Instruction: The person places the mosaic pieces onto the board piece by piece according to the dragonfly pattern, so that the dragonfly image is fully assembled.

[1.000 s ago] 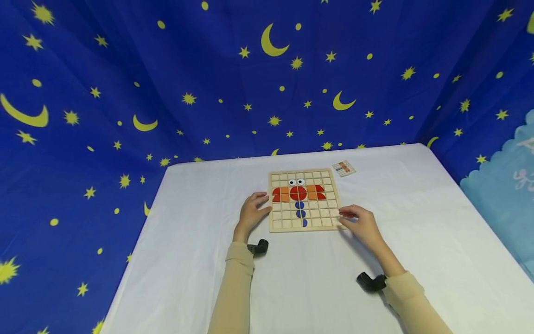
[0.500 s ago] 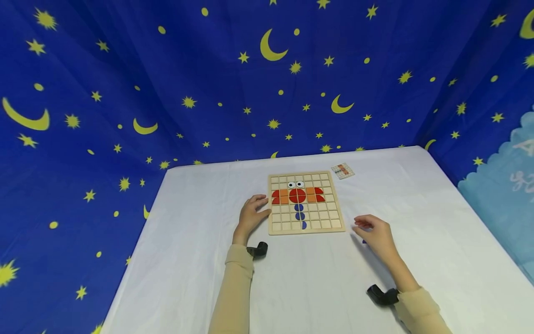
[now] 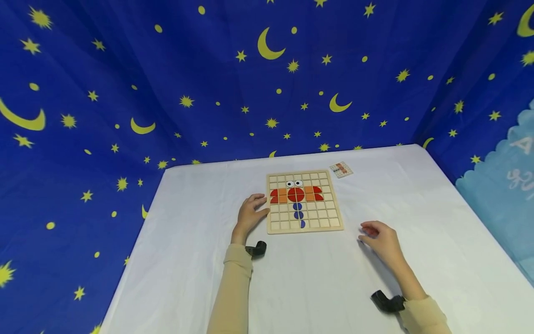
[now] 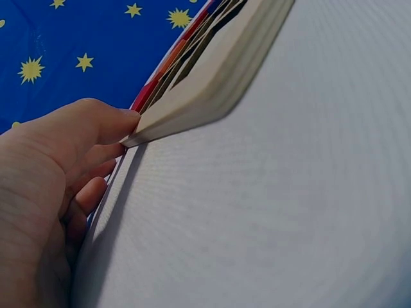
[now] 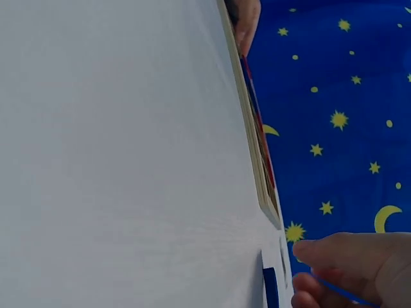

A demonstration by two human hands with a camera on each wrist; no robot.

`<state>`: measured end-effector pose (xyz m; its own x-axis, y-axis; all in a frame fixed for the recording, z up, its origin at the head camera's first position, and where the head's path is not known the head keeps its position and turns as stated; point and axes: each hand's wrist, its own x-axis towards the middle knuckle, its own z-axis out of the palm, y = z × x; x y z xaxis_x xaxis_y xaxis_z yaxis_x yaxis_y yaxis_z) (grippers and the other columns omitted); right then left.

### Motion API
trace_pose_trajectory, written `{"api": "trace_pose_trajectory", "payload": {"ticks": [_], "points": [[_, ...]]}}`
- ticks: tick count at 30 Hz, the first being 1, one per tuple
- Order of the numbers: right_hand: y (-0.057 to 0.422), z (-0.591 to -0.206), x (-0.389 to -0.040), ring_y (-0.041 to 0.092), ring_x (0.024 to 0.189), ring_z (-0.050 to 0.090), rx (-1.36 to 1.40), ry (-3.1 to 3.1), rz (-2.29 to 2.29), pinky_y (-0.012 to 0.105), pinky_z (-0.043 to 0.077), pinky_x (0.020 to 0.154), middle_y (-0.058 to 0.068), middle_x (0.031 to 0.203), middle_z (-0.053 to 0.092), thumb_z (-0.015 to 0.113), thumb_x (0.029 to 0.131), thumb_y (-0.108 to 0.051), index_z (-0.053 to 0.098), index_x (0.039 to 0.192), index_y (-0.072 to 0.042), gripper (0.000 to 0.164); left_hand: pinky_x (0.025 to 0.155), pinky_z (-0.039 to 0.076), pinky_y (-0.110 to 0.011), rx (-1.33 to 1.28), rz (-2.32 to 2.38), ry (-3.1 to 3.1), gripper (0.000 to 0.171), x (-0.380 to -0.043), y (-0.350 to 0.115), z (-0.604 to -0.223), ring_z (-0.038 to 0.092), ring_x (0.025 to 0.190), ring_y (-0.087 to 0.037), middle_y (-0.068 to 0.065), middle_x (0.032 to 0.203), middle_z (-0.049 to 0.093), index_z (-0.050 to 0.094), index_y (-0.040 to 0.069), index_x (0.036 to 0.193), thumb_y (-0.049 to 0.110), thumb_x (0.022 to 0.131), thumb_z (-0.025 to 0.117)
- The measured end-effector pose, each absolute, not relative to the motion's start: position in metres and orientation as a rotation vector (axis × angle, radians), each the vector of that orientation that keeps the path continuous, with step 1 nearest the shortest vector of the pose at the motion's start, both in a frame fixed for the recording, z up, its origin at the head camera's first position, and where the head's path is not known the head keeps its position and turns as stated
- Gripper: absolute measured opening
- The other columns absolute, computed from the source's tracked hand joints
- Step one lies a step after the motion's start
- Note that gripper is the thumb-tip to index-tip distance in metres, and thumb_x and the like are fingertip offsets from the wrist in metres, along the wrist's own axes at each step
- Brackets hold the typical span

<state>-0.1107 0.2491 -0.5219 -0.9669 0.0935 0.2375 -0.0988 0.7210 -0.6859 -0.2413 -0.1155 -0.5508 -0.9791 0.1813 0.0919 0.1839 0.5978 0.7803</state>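
Note:
A wooden grid board (image 3: 308, 227) lies on the table, bearing a figure of white-and-black eye tiles (image 3: 294, 183), a red disc (image 3: 296, 195), orange squares, red side pieces and a column of blue half-round pieces (image 3: 298, 215). My left hand (image 3: 250, 214) rests at its left edge; in the left wrist view the thumb (image 4: 109, 123) touches the frame near a corner. Off the board's right corner, my right hand (image 3: 383, 241) has its thumb and forefinger apart. A blue piece (image 5: 271, 287) shows below it in the right wrist view; whether the hand touches it I cannot tell.
A small pattern card (image 3: 341, 170) lies beyond the board's far right corner. White cloth (image 3: 308, 283) covers the table. Blue star-and-moon fabric (image 3: 233, 83) hangs behind it and along the left side. Black wrist devices (image 3: 388, 301) sit on both wrists.
My right hand has moved off the board's right edge, rightward and nearer to me. A blue piece seen beneath it half a second ago is now hidden in the head view. Left hand unchanged.

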Motion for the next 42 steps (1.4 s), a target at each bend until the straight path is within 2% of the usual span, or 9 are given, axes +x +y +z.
{"api": "trace_pose_trajectory", "payload": {"ticks": [5,9,16,20,25,33,37,42], "points": [[0.251,-0.526,-0.104,0.015,0.068,0.056,-0.027,-2.661,1.015,0.018,0.046,0.058,0.016,0.084,0.068,0.079,0.067,0.003,0.068,0.095,0.007,0.030,0.109,0.035,-0.049,-0.366,-1.394,-2.746,0.043,-0.240,-0.117,-0.553,0.047,0.127,-0.031,-0.008,0.132,0.058,0.064,0.005,0.122,0.025,0.084,0.070],[0.251,-0.530,-0.103,0.012,0.065,0.054,-0.040,-2.642,0.994,0.018,0.045,0.057,0.015,0.083,0.067,0.080,0.065,0.002,0.068,0.092,0.006,0.029,0.107,0.038,-0.046,-0.400,-1.366,-2.705,0.044,-0.238,-0.117,-0.554,0.049,0.124,-0.029,-0.006,0.130,0.059,0.066,0.007,0.120,0.031,0.084,0.069],[0.251,-0.535,-0.103,0.007,0.065,0.052,-0.061,-2.680,0.978,0.018,0.044,0.057,0.014,0.081,0.065,0.079,0.067,0.000,0.068,0.089,0.006,0.026,0.110,0.035,-0.047,-0.331,-1.369,-2.794,0.044,-0.241,-0.115,-0.552,0.047,0.128,-0.030,-0.008,0.134,0.057,0.064,0.005,0.123,0.021,0.083,0.071],[0.249,-0.536,-0.104,0.009,0.066,0.053,-0.048,-2.668,0.974,0.018,0.045,0.057,0.013,0.081,0.064,0.080,0.067,-0.001,0.068,0.089,0.005,0.025,0.112,0.035,-0.043,-0.297,-1.360,-2.820,0.044,-0.243,-0.115,-0.552,0.047,0.129,-0.027,-0.006,0.134,0.057,0.064,0.006,0.123,0.021,0.083,0.072],[0.248,-0.538,-0.105,0.009,0.064,0.048,-0.056,-2.674,0.934,0.020,0.041,0.055,0.010,0.077,0.061,0.081,0.068,-0.003,0.068,0.086,0.004,0.023,0.112,0.035,-0.044,-0.307,-1.359,-2.814,0.044,-0.242,-0.115,-0.552,0.046,0.129,-0.027,-0.006,0.134,0.057,0.064,0.006,0.123,0.022,0.083,0.072],[0.246,-0.539,-0.105,0.008,0.061,0.046,-0.044,-2.694,0.908,0.021,0.039,0.053,0.008,0.074,0.059,0.077,0.069,0.001,0.068,0.075,0.000,0.010,0.111,0.035,-0.045,-0.306,-1.361,-2.803,0.044,-0.241,-0.116,-0.553,0.047,0.129,-0.028,-0.007,0.134,0.057,0.064,0.005,0.123,0.021,0.083,0.072],[0.245,-0.538,-0.105,0.010,0.066,0.051,-0.021,-2.693,0.936,0.019,0.044,0.057,0.008,0.078,0.061,0.076,0.069,0.003,0.070,0.079,0.000,0.012,0.111,0.035,-0.044,-0.304,-1.366,-2.800,0.044,-0.241,-0.116,-0.553,0.047,0.128,-0.028,-0.007,0.134,0.057,0.064,0.005,0.122,0.021,0.082,0.073],[0.246,-0.534,-0.103,0.021,0.076,0.058,0.015,-2.703,1.022,0.020,0.050,0.064,0.013,0.088,0.063,0.076,0.068,0.007,0.069,0.093,0.004,0.026,0.111,0.035,-0.044,-0.307,-1.367,-2.803,0.044,-0.242,-0.115,-0.552,0.047,0.129,-0.027,-0.007,0.134,0.057,0.064,0.006,0.123,0.021,0.083,0.073]]}}
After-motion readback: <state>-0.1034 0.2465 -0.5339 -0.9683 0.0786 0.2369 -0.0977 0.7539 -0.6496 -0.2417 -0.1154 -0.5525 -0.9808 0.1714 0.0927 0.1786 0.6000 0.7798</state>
